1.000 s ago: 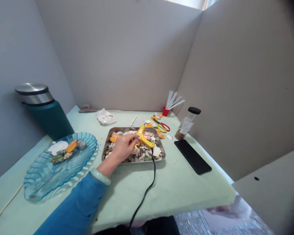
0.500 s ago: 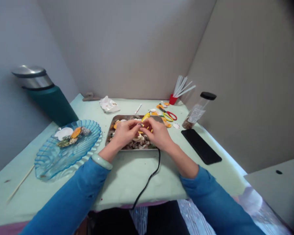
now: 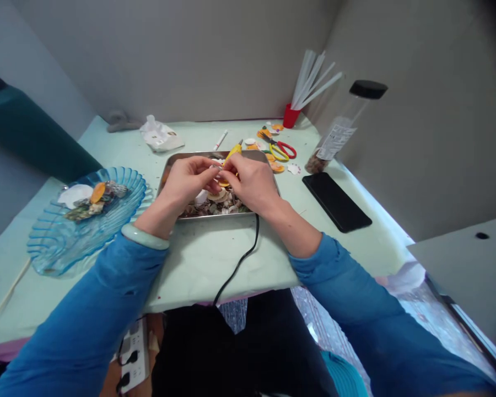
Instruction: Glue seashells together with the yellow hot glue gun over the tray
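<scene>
Both hands meet over a metal tray (image 3: 165, 175) filled with shells (image 3: 219, 205). The fingers of my left hand (image 3: 189, 181) are pinched on a small thing, perhaps a shell, too small to make out. My right hand (image 3: 250, 181) is closed in a pinch against the left fingertips, and what it grips, if anything, is hidden. Behind the right fingers a yellow glue gun (image 3: 234, 150) lies in the tray, partly covered. A black cord (image 3: 240, 263) runs from the tray's front edge off the table.
To the left a blue shell-shaped plate (image 3: 126, 218) holds several shells beside a teal bottle (image 3: 33, 132). At the right are scissors (image 3: 287, 150), a phone (image 3: 337, 201), a jar with a black lid (image 3: 334, 135) and a red cup (image 3: 290, 117) of white sticks. Crumpled packaging (image 3: 160, 135) and a marker (image 3: 220, 140) lie behind the tray.
The camera view has tilted downward, so everything on the table sits higher in the picture. My hands stay together over the tray, fingers shifted slightly.
</scene>
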A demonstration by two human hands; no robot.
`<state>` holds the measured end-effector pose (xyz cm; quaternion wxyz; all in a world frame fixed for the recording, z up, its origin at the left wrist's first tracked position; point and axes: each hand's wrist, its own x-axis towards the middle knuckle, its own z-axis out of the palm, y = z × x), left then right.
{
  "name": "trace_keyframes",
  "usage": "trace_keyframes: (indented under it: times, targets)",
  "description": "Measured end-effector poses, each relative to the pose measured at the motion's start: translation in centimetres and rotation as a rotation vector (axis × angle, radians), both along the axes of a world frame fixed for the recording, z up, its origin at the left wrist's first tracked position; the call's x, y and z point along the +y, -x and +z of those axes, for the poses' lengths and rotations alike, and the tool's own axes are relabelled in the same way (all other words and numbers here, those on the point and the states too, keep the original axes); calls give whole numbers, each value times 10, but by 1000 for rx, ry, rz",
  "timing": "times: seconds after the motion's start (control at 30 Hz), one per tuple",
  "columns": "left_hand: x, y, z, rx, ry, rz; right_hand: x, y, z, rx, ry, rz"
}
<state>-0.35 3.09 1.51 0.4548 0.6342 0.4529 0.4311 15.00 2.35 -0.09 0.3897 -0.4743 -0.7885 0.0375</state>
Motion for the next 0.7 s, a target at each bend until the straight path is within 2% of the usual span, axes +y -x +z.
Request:
trace_keyframes:
  times: [0.2, 0.53, 0.7]
  targets:
    - [2, 0, -2, -33, 39, -27, -3, -2, 1, -1, -59, 55]
    - [1, 8, -8, 241, -298, 38, -3, 0, 2, 136, -39, 109]
    - [-1, 9, -8, 306, -359, 39, -4, -1, 0, 152, -7, 113]
